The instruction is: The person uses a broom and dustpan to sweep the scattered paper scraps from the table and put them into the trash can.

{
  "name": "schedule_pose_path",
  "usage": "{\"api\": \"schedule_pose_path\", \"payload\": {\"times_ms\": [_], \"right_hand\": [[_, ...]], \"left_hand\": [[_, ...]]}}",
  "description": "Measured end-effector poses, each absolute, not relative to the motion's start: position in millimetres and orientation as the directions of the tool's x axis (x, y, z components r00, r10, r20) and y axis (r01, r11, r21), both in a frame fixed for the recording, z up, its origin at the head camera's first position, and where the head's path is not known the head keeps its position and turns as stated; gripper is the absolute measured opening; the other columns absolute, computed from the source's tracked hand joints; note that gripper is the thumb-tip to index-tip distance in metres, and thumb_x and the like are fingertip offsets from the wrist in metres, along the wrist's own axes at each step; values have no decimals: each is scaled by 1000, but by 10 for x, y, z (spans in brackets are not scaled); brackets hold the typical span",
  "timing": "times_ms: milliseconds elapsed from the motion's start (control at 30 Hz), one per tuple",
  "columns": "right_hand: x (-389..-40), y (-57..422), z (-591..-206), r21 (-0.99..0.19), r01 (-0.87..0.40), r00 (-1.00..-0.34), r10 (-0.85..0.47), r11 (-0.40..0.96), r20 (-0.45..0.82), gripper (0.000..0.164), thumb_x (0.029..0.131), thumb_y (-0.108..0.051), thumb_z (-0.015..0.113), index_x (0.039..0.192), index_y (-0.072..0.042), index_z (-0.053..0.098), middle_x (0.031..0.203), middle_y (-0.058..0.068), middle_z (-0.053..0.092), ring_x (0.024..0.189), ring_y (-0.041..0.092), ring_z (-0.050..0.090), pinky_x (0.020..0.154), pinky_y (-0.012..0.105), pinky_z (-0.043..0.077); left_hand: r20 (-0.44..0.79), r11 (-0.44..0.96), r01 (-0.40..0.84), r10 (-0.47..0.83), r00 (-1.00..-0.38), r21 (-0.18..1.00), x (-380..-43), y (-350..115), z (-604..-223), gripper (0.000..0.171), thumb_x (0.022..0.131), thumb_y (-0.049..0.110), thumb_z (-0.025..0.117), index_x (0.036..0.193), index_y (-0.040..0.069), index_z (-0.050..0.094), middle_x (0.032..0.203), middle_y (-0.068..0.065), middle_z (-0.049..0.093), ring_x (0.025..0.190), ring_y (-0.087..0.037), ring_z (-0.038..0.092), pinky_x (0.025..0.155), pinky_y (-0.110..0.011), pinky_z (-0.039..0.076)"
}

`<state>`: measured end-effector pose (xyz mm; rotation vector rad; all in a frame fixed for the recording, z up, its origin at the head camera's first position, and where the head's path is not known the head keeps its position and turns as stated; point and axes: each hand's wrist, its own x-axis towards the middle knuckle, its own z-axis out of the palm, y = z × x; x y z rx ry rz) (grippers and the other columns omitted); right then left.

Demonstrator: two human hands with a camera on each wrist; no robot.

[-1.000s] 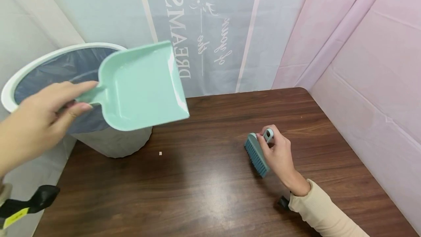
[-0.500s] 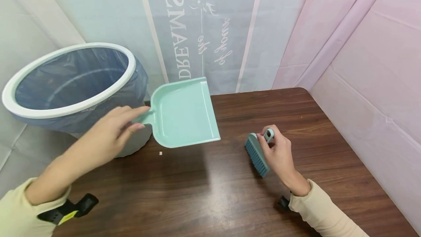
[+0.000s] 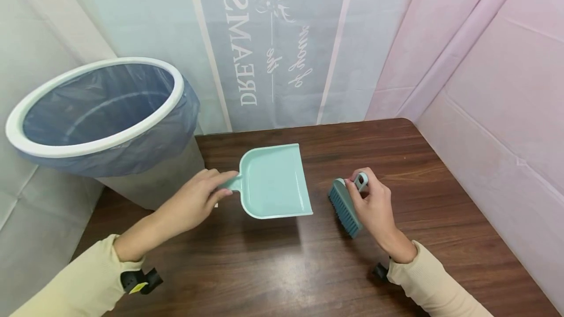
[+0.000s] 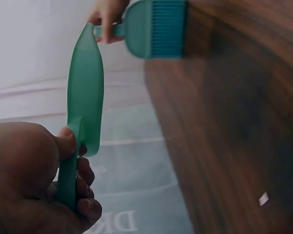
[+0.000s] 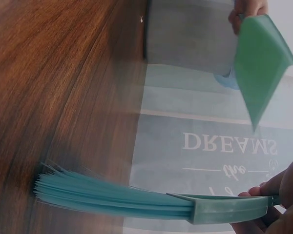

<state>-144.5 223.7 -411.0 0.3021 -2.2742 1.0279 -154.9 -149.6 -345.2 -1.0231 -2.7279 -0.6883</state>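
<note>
My left hand [image 3: 200, 199] grips the short handle of a mint green dustpan [image 3: 275, 182], fingers and thumb wrapped round it. The pan is held above the table, its straight lip facing right; both wrist views show it raised off the wood. In my right hand [image 3: 373, 199] is a teal hand brush [image 3: 345, 207], pinched by its looped handle. Its bristles [image 5: 102, 195] point down with their tips on the tabletop. The brush stands just right of the dustpan's lip. A small white scrap [image 4: 264, 198] lies on the table, mostly hidden behind my left hand in the head view.
A tall bin [image 3: 152, 187] with a white rim and blue liner stands at the left, close to my left forearm. The dark wooden table [image 3: 282, 278] ends at the back against a printed cloth [image 3: 282, 62]. A pink cloth wall [image 3: 502, 126] borders the right side.
My left hand has carried the dustpan from over the bin to the right and down, uncovering the bin's opening. My right hand and the brush have stayed in place.
</note>
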Motion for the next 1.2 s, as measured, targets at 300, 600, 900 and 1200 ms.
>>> {"api": "schedule_pose_path", "payload": {"times_ms": [300, 600, 900, 1200], "right_hand": [[-1441, 2228, -4101, -595, -438, -780, 45, 674, 625, 14, 86, -8, 67, 91, -8, 54, 77, -1, 59, 58, 8, 57, 45, 14, 41], [-1439, 2228, -4110, -596, -434, -781, 49, 676, 623, 13, 87, -8, 67, 92, -8, 55, 77, -2, 58, 56, 8, 55, 45, 14, 41], [-1443, 2232, -4122, -592, -436, -775, 52, 678, 629, 14, 86, -7, 67, 91, -7, 54, 77, -1, 58, 56, 9, 54, 45, 15, 41], [-1444, 2218, -4118, -589, -439, -774, 48, 679, 631, 14, 86, -7, 68, 90, -8, 55, 76, -1, 58, 55, 7, 54, 46, 14, 41]], "left_hand": [[238, 686, 596, 550, -801, 418, -1578, -1353, -3825, 38, 90, 16, 62, 128, 12, 57, 88, 6, 57, 80, -11, 47, 68, -28, 43], [182, 682, 589, 574, -798, 433, -1638, -1282, -4196, 37, 91, 18, 62, 127, 12, 58, 84, 9, 54, 74, -9, 43, 66, -26, 41], [135, 692, 564, 572, -809, 451, -1605, -1131, -4437, 36, 92, 19, 61, 126, 11, 58, 86, 6, 56, 79, -11, 47, 65, -26, 44], [155, 670, 590, 592, -791, 450, -1664, -1060, -4610, 35, 91, 18, 62, 124, 9, 60, 88, 4, 58, 81, -12, 49, 73, -31, 45]]}}
